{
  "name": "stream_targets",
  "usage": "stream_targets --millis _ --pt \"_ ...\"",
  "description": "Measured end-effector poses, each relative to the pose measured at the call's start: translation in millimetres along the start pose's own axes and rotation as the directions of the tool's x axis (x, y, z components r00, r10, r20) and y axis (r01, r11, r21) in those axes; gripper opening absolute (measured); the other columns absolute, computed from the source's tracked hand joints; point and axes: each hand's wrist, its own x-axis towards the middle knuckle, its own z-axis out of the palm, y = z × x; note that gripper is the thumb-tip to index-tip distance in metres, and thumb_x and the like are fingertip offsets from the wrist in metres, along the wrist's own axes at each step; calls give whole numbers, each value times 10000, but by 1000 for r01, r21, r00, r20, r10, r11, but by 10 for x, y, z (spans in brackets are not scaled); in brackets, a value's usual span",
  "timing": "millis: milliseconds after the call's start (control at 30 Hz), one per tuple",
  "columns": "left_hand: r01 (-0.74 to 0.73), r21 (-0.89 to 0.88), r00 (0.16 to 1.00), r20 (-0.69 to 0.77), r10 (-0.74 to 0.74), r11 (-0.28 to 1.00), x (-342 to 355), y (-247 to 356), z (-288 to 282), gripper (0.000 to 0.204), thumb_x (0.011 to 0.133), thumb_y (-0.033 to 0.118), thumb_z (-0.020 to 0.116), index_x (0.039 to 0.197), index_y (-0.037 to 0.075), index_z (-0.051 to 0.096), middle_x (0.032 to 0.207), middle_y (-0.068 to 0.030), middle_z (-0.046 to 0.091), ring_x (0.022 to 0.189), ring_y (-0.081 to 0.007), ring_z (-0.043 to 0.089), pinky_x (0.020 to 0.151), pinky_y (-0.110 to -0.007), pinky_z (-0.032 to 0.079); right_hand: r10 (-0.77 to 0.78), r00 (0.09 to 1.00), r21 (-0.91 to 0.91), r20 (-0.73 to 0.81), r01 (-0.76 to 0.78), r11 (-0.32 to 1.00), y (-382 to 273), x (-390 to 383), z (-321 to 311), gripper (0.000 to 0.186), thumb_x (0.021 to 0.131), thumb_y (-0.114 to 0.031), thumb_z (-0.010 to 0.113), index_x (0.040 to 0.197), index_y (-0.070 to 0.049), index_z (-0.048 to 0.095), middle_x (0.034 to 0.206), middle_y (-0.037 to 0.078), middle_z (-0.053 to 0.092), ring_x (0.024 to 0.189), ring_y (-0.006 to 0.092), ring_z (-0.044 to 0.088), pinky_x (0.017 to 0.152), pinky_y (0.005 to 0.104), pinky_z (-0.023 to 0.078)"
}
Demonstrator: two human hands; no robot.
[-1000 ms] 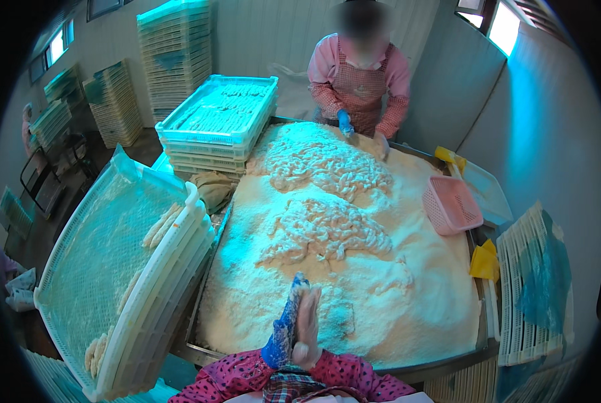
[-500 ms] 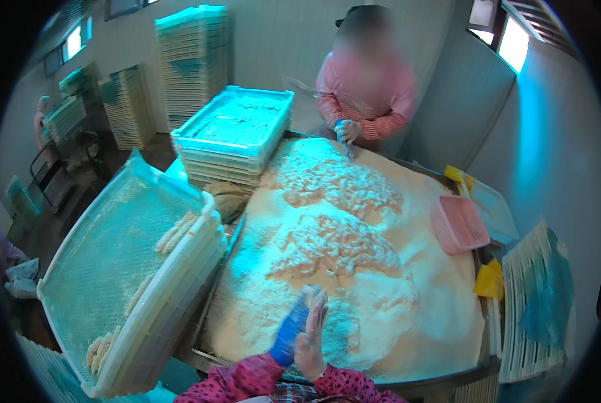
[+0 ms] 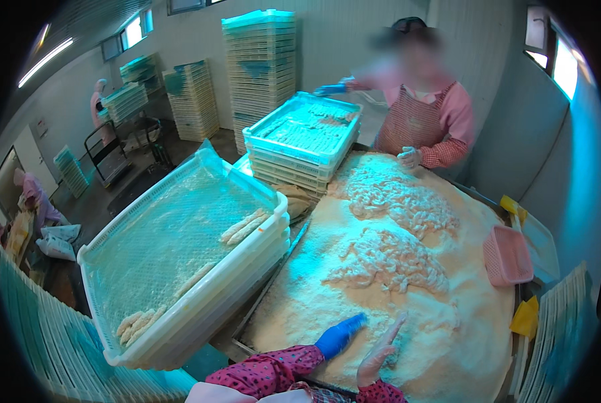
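My left hand (image 3: 340, 336), in a blue glove, reaches over the near edge of a broad bed of pale crumbs (image 3: 475, 322). Its fingers look stretched out, though their tips are blurred. To its right my right hand (image 3: 381, 354), in a thin clear glove, is held edge-on with straight fingers and thumb apart. Neither hand shows anything in it. Beyond them lie two heaps of crumb-coated strips, a nearer heap (image 3: 396, 258) and a farther heap (image 3: 404, 200). A stack of white mesh trays stands at my left; its top tray (image 3: 159, 232) carries several coated strips (image 3: 142, 324).
Across the table a co-worker (image 3: 424, 114) stretches one blue-gloved hand to a filled tray (image 3: 307, 127) on a stack. A pink basket (image 3: 507, 255) sits at the right edge near a yellow scraper-like piece (image 3: 525, 317). Tall tray stacks (image 3: 259, 74) line the back wall.
My hands, pressed together before, are now apart, the left one lower over the crumbs. The view has swung left. The co-worker's hands have parted, one reaching to the tray.
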Motion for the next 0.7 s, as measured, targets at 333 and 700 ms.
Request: stream_targets --millis 333,700 --pt "-211 -748 973 -224 59 629 -65 783 215 611 961 281 305 1457 34 47 1526 -113 67 1404 -213 69 1130 -336 82 -185 959 -17 212 193 981 -169 -128 137 829 904 -622 200 1454 -19 54 1499 230 75 1395 363 30 1119 404 27" --pt "-48 -110 972 -232 22 993 -200 961 -483 699 926 358 475 1428 -16 166 1488 -173 198 1375 -245 206 1126 -342 137 -137 922 36 361 133 991 -197 -102 236 700 946 -505 273 1411 16 219 1466 204 220 1375 320 165 1120 388 96"
